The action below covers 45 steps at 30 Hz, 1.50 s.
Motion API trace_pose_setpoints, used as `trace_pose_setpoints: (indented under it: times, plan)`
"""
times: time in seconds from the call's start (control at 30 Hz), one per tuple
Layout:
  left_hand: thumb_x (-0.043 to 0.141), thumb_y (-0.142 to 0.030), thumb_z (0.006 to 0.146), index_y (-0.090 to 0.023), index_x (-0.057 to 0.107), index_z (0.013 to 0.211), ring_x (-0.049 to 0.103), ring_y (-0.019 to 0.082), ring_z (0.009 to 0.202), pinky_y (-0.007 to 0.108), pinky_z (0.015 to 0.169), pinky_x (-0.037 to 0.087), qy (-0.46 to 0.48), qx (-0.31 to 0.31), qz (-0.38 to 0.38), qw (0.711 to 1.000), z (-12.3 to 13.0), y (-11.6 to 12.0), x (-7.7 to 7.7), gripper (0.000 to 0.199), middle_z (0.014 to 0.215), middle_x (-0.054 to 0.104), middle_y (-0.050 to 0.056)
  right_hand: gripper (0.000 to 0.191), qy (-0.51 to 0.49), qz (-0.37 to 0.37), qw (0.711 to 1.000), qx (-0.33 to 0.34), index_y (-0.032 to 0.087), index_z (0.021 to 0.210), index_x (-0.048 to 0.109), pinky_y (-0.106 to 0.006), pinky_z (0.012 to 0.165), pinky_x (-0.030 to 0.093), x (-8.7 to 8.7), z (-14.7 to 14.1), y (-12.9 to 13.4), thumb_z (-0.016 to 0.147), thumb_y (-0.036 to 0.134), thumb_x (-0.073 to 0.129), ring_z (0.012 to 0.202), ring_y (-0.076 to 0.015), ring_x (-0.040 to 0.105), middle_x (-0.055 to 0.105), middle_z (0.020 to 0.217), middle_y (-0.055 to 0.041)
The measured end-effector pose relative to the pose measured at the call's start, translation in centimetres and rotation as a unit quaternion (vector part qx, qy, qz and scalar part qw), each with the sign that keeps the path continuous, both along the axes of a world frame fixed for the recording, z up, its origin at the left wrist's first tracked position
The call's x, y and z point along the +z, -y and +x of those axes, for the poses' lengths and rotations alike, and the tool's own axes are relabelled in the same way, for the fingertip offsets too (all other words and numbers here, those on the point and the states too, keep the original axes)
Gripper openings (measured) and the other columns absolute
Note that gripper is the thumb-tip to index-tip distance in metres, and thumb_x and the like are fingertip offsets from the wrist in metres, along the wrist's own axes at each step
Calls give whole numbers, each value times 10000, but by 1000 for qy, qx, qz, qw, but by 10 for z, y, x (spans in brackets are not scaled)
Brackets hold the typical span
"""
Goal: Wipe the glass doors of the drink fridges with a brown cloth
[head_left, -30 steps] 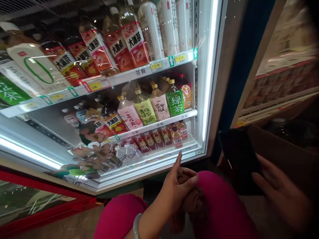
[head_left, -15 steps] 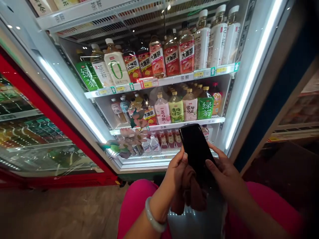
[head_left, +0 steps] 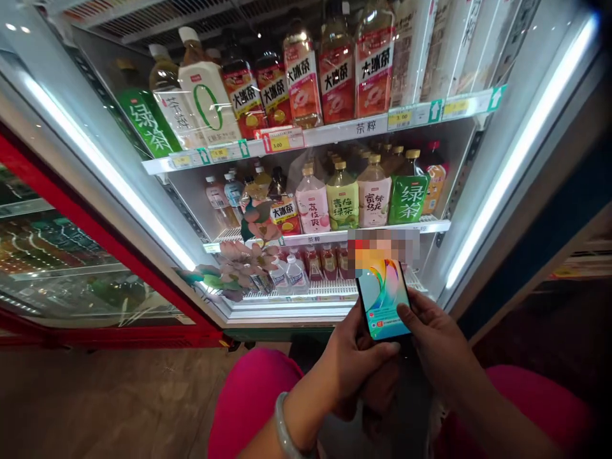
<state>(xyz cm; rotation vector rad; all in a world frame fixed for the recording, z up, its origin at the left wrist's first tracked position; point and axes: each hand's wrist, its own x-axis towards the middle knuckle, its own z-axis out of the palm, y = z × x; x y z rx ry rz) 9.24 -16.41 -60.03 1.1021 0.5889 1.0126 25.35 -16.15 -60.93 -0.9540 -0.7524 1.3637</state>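
Note:
A smartphone (head_left: 385,303) with a lit, colourful screen is held upright between my two hands, low in the head view. My left hand (head_left: 356,357) grips its lower left side, the thumb lying along the bottom edge; a pale bangle (head_left: 283,424) circles that wrist. My right hand (head_left: 437,325) closes on the right edge, its thumb over the screen. Beneath the left hand a brown cloth (head_left: 380,386) shows dimly, and I cannot tell how it is held. A blurred patch covers the phone's top.
Ahead stands a lit drinks cooler with bottles on several shelves, including a green tea bottle (head_left: 410,191) and a pink bottle (head_left: 312,201). Flower decals (head_left: 248,261) cover part of its lower left. A red-framed cooler (head_left: 119,268) stands at left. My pink-clad knees flank my arms.
The phone's screen has gone from black to lit. My left thumb has shifted from the phone's side to its bottom edge. The upper shelves appear larger and nearer.

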Motion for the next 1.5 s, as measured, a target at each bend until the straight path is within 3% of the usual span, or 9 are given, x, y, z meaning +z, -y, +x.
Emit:
trace_pose_setpoints:
  times: [0.2,0.3,0.43,0.53,0.63,0.87,1.1,1.3,1.5]
  plan:
    - [950,-339,735,-190,678,1272,725,218,1078,349,1032,524,-19,19,-73,997,0,-5,-7,621,1195,774,79,644,67,-7,997,42,301,1386,648,-390,911,623,-2,14,2,830,594,791,1073,-261,744,763,1244,-69]
    - [949,-304,732,-197,678,1268,727,214,1075,356,1053,518,-27,36,-89,995,-2,-4,-2,610,1181,775,65,550,184,58,981,-23,350,1409,635,-436,1045,576,2,27,5,939,636,632,1223,-265,692,707,1368,-47]
    - [959,-297,706,-195,687,1227,732,220,1057,360,1035,524,-36,53,-107,992,-2,-4,3,597,1168,777,60,411,378,248,881,-139,395,1284,727,-514,1264,372,9,34,15,1053,549,423,1455,-277,509,564,1534,12]
    - [960,-318,701,-207,674,1260,726,240,1093,378,1044,524,-26,46,-114,992,-2,-3,4,638,1216,769,67,418,495,341,789,-127,406,1232,759,-559,1292,304,10,32,19,1067,486,383,1510,-312,429,512,1573,32]
    - [961,-322,700,-217,674,1273,725,235,1086,381,1050,521,-19,34,-117,992,-2,-2,2,649,1205,768,60,401,556,370,734,-120,383,1301,728,-583,1305,263,7,31,14,1064,435,409,1558,-340,352,464,1615,20]
    - [960,-310,699,-193,707,1215,711,179,965,300,930,536,-7,21,-95,995,-1,4,1,586,1085,768,37,473,564,304,730,-236,367,1469,603,-629,1292,225,10,37,5,1076,426,346,1567,-368,315,353,1681,-18]
    - [952,-366,712,-204,686,1273,722,193,920,336,916,559,2,31,-100,994,-5,6,5,642,1072,774,56,475,571,399,690,-196,456,1424,621,-698,1320,59,5,22,23,1023,308,412,1564,-372,308,480,1605,60]
    - [941,-317,743,-208,691,1244,718,153,919,279,906,554,26,24,-87,996,-5,8,2,570,1082,778,41,463,583,392,687,-184,442,1446,603,-702,1317,63,1,20,20,1027,325,447,1580,-372,287,442,1638,51]
    - [938,-331,746,-201,694,1235,728,204,1029,313,962,546,19,16,-84,996,-4,8,1,561,1143,774,53,452,587,412,681,-149,426,1465,590,-676,1324,82,1,15,19,1035,377,460,1599,-368,257,404,1669,36]
